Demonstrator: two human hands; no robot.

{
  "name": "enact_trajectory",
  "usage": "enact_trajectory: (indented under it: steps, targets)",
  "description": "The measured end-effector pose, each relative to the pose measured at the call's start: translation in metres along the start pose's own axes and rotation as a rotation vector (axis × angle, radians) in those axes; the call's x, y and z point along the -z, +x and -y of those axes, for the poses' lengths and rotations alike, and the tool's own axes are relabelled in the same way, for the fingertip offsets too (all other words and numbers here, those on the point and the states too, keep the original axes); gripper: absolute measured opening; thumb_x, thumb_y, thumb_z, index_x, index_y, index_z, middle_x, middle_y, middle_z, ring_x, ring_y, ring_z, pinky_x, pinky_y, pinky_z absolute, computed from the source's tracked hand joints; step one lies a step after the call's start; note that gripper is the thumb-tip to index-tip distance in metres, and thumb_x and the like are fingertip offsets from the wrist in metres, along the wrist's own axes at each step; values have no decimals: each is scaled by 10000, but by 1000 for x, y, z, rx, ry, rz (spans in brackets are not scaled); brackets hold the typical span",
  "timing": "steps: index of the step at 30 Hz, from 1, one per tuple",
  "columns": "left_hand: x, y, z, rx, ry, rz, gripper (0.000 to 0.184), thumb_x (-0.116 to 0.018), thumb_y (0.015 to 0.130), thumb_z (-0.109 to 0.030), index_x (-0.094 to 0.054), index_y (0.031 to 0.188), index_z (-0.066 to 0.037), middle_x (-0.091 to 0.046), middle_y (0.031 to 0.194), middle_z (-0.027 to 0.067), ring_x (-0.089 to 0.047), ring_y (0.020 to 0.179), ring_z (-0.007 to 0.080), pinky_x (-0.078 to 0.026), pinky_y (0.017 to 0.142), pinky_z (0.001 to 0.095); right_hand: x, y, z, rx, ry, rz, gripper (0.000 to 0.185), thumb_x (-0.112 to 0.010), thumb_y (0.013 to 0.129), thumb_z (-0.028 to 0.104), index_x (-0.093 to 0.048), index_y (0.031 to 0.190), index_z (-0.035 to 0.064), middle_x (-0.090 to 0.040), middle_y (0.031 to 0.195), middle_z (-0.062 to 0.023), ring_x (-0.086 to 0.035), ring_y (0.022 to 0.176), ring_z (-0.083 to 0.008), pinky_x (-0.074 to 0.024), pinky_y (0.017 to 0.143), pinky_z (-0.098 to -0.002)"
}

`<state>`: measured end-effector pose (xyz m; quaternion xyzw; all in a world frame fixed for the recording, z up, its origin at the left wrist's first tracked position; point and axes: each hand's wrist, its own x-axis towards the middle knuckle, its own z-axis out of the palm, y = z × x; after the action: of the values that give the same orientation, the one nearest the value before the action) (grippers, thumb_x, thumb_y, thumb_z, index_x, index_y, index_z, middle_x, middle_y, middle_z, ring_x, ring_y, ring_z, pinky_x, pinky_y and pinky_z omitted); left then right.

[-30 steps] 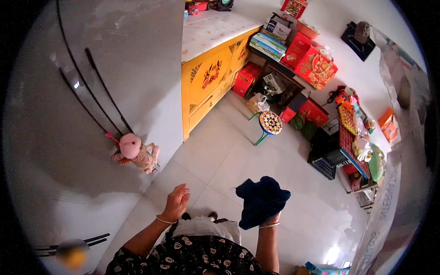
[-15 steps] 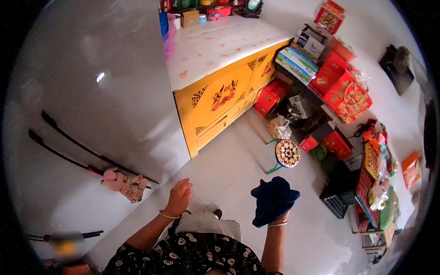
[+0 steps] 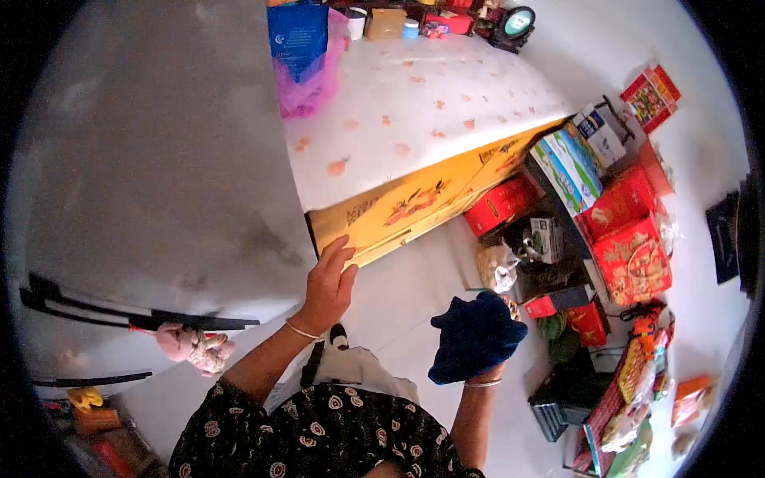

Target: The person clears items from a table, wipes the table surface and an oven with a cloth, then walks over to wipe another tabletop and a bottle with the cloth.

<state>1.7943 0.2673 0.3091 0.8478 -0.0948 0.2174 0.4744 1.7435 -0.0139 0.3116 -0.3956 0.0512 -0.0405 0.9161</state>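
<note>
My left hand [image 3: 328, 287] is raised in front of the yellow cabinet [image 3: 426, 209], its fingers stretched out and holding nothing. In the picture its fingertips overlap the cabinet's near corner; whether they touch it I cannot tell. A dark blue cloth [image 3: 476, 338] is bunched over my right hand [image 3: 488, 374], which holds it and is mostly hidden beneath it. Only the heel of that hand and the braceleted wrist show. Behind the cloth, a stool is largely covered from view.
On the left stands a grey refrigerator [image 3: 159, 175] with a plush toy [image 3: 195, 346] at its handles. A patterned white cover [image 3: 430, 103] lies over the cabinet top, with a blue bag [image 3: 299, 40] at its edge. Red boxes [image 3: 629, 267], a dark crate [image 3: 566, 390] and bags line the right.
I am nearer the cabinet and refrigerator. My left hand has risen and reached forward toward the cabinet corner. The cloth stays on my right hand and now covers most of the stool.
</note>
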Motion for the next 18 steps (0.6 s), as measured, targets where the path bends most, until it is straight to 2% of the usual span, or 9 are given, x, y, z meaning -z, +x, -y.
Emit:
enact_trajectory:
  steps: [1,4,6,8,9,12,15,17,18]
  targets:
    - [-4,19,3,-28,33,-26,240,-550,871,-68,-546,1078,54,-517,1217,245,-562,1060,379,-465,888,396,-11,16,3,-2,-19,-30,443,-480,883,471,-582,1122,112,-626,1009,-81,-574,989,-297,-424,920,-445]
    - [-16,59,14,-132,126,-105,249,-542,868,-71,-545,1082,55,-506,1239,234,-543,1091,380,-451,917,403,-33,66,15,-68,150,225,530,-449,890,527,-535,1188,97,-609,1070,-100,-560,1021,-319,-431,920,-475]
    - [-20,84,17,-70,130,-130,253,-537,871,-72,-545,1089,55,-507,1242,232,-535,1107,379,-440,936,405,-48,107,24,-98,271,397,589,-428,894,564,-504,1231,88,-598,1110,-112,-551,1042,-334,-436,920,-495]
    - [-27,101,22,47,68,-164,252,-530,877,-71,-542,1094,57,-510,1243,231,-520,1134,379,-429,954,406,-66,143,33,-72,281,311,620,-415,899,581,-494,1255,79,-587,1156,-124,-548,1059,-337,-438,923,-502]
    - [-30,108,27,15,131,-214,247,-530,878,-72,-546,1089,57,-512,1241,230,-524,1132,375,-434,949,404,-79,159,36,-30,224,138,622,-413,902,579,-500,1257,76,-581,1182,-129,-550,1065,-333,-437,925,-498]
    - [-38,135,37,-2,230,-351,222,-526,889,-78,-565,1061,56,-529,1224,217,-551,1094,359,-459,917,392,-121,236,49,29,90,461,554,-475,909,471,-527,1260,46,-587,1221,-123,-573,1087,-297,-457,944,-456]
    - [-41,151,47,130,358,-433,206,-517,895,-69,-570,1048,59,-541,1204,208,-567,1048,357,-465,899,397,-109,359,42,28,-8,497,444,-477,926,355,-564,1197,14,-630,1130,-129,-606,1011,-270,-486,899,-399]
    - [-45,155,59,188,429,-492,202,-508,899,-59,-564,1049,65,-556,1165,201,-573,1005,352,-472,872,392,-87,423,32,-190,-63,422,343,-480,934,213,-568,1181,-7,-648,1082,-125,-633,952,-247,-506,851,-346]
    - [-46,153,62,179,487,-520,201,-508,899,-57,-564,1048,64,-558,1156,199,-575,1001,348,-473,868,390,-84,431,32,-210,-342,160,349,-487,929,217,-562,1193,1,-632,1109,-123,-622,978,-246,-500,854,-348]
